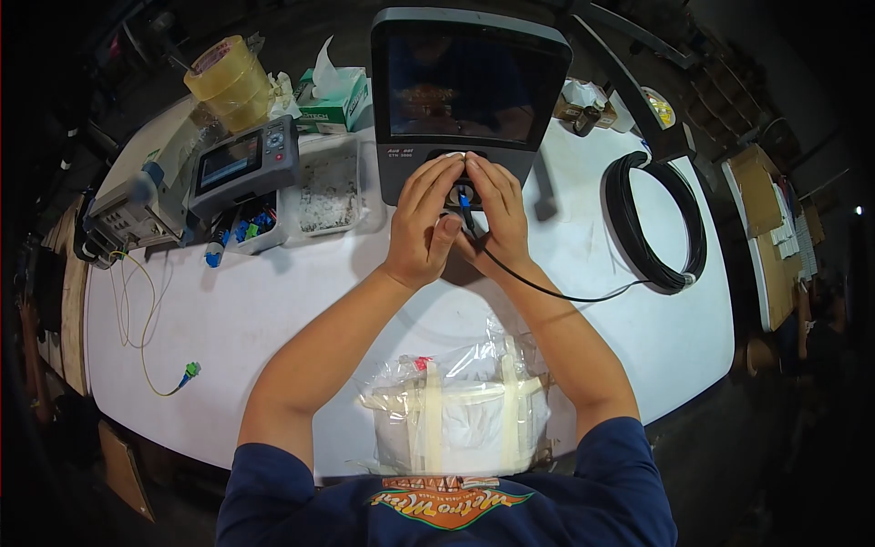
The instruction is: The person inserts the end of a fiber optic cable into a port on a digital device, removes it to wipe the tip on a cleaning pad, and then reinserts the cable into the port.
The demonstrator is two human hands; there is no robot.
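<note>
Connector (464, 199), blue-tipped, is between the cupped hands, toward the white table's (219, 314) far edge. Near edge: bagged pack (469, 410). Beyond it, black cable (567, 296) bends right to the coil (629, 223) near the right edge; I'd leave slack there, no side pull. Left hand (412, 232) and right hand (501, 214) are part-open, fingers curved, tips together; grip probably hidden, can't tell which holds it. Best steadied by the body, kept straight. Long axis runs near-far, blue end pointing at the screen unit (469, 82), slightly left.
</note>
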